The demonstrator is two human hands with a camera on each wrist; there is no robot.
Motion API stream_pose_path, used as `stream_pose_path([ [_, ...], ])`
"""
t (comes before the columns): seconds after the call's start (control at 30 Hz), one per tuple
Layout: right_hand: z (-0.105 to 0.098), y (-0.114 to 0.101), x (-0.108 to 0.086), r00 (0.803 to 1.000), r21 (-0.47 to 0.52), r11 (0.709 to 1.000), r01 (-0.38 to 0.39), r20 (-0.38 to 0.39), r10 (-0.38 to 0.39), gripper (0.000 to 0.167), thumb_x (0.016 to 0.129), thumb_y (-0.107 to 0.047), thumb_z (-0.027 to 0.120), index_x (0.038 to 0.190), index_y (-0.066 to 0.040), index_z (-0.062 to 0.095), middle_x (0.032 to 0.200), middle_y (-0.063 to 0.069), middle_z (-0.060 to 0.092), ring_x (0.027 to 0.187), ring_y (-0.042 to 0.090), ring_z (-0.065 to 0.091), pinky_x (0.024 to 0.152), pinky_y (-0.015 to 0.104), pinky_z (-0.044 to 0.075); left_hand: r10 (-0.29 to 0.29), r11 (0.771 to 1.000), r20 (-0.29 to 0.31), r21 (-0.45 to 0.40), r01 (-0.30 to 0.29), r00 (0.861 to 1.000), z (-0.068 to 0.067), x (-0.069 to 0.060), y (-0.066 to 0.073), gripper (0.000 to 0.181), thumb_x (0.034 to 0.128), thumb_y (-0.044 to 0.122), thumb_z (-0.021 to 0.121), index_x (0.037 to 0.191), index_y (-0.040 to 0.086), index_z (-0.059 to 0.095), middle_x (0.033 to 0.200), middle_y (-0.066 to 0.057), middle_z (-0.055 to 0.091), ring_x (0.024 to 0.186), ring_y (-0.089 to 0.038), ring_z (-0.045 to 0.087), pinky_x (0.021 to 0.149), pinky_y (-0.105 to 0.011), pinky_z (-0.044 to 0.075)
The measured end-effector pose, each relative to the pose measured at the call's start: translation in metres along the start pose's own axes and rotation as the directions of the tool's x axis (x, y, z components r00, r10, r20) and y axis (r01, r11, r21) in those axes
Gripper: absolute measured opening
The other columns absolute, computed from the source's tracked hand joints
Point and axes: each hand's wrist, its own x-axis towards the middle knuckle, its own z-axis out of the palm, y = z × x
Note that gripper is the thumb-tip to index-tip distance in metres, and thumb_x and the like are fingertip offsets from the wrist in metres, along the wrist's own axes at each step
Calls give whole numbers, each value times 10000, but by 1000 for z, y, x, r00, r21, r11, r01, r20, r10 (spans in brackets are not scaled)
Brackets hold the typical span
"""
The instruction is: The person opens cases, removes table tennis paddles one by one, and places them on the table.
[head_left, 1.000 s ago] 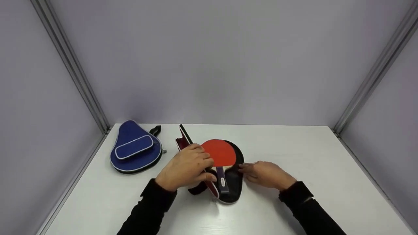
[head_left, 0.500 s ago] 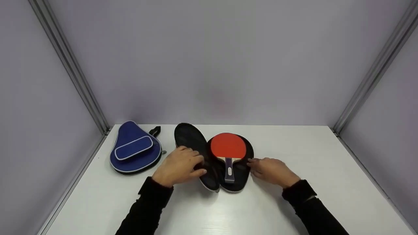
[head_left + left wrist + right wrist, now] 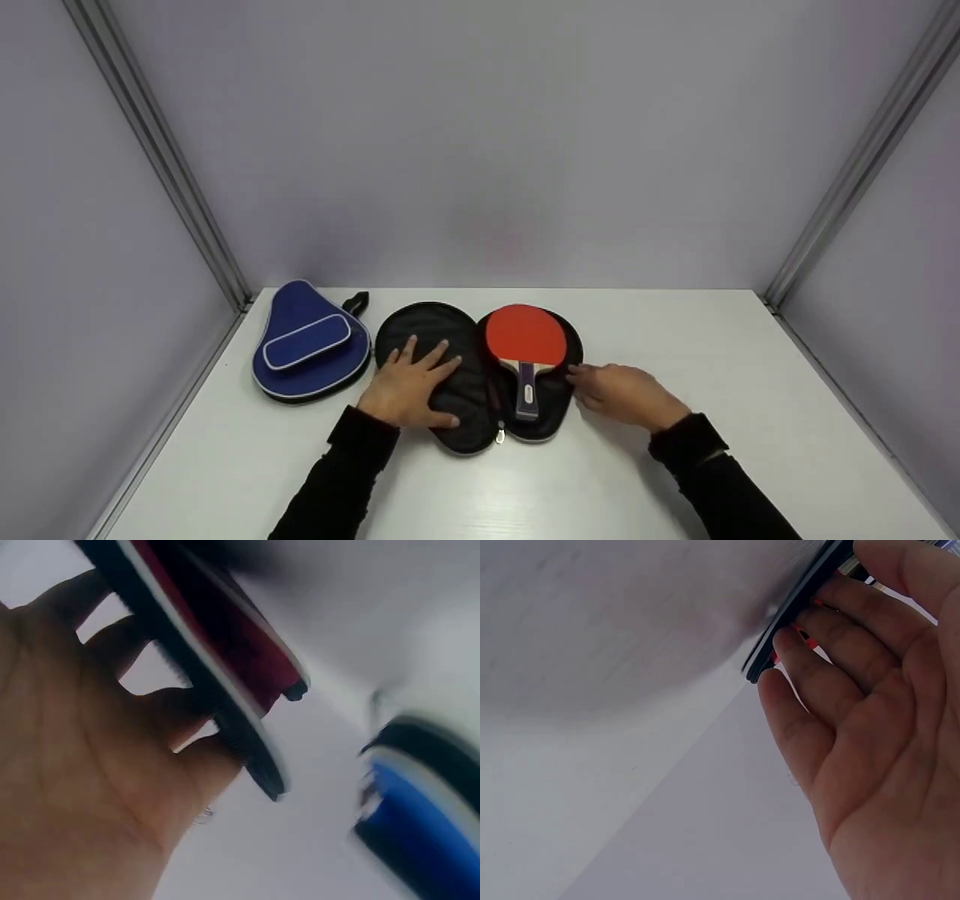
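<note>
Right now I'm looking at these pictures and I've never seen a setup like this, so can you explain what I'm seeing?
There's no robot here, just a person working bare-handed. The wide picture comes from a camera worn on the head; the two close ones come from a camera on each wrist. On the white table lies an open black case, with a red paddle on its right half. A blue bag lies to their left. The left hand is spread on the case's left half. The right hand touches the case's right edge; I can't tell whether it grips it.
</note>
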Motion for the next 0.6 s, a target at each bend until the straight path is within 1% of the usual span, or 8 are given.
stream_pose_path([
  [0.07,0,0,0,1000,1,1000,1,-5,-1,368,1118,-103,678,1443,-7,821,1512,188,809,1313,402,839,1014,541,734,0,1000,3,2,0,1000,8,3,-1,1088,943,717,895,1827,264,453,1960,-118,314,1769,-651,268,1411,-790,359],
  [0.13,0,0,0,1000,-4,1000,5,-16,-5,368,1112,-96,681,1441,-14,825,1501,187,815,1301,399,845,993,537,740,2,1000,2,0,-2,1000,13,4,-2,1135,931,734,899,1844,265,415,1972,-124,276,1764,-662,264,1398,-803,371],
  [0.23,-1,-1,-1,999,-22,1000,16,-43,-16,357,1093,-76,696,1415,-38,845,1469,174,836,1274,379,856,940,519,751,-2,1000,-7,-12,2,1000,15,5,-2,1144,925,729,910,1845,266,412,1973,-122,272,1763,-661,270,1393,-800,381],
  [0.33,-3,-3,-1,996,-60,998,27,-82,-32,337,1058,-52,737,1367,-80,870,1400,123,873,1205,333,874,874,492,753,1,1000,-19,-23,-1,1000,14,4,0,1123,928,702,922,1838,270,426,1968,-127,286,1759,-664,277,1389,-804,384],
  [0.37,-4,-4,-2,994,-71,997,29,-101,-36,327,1044,-41,757,1345,-94,877,1366,101,885,1174,314,877,851,483,751,12,1000,-43,-27,-14,999,21,7,-4,1115,936,736,896,1841,288,421,1969,-127,287,1746,-677,293,1366,-826,399],
  [0.5,-10,-11,-1,981,-130,991,26,-189,-51,292,987,-28,860,1255,-139,886,1214,16,900,1040,248,865,780,449,735,26,999,-62,-35,-28,998,20,5,-3,1101,935,710,913,1829,267,446,1956,-149,312,1733,-694,303,1341,-849,411],
  [0.57,-12,-16,0,970,-160,987,34,-231,-71,279,968,-40,903,1224,-148,877,1175,2,887,1017,231,851,759,435,723,24,999,-64,-34,-27,998,20,5,-3,1107,929,714,918,1826,263,452,1953,-151,318,1731,-695,307,1337,-849,418],
  [0.6,-13,-19,1,965,-179,983,42,-248,-86,275,963,-55,921,1216,-150,869,1160,3,877,1002,226,842,748,427,717,14,999,-45,-31,-15,999,12,2,2,1111,918,673,948,1821,244,462,1951,-154,324,1743,-683,295,1358,-828,408],
])
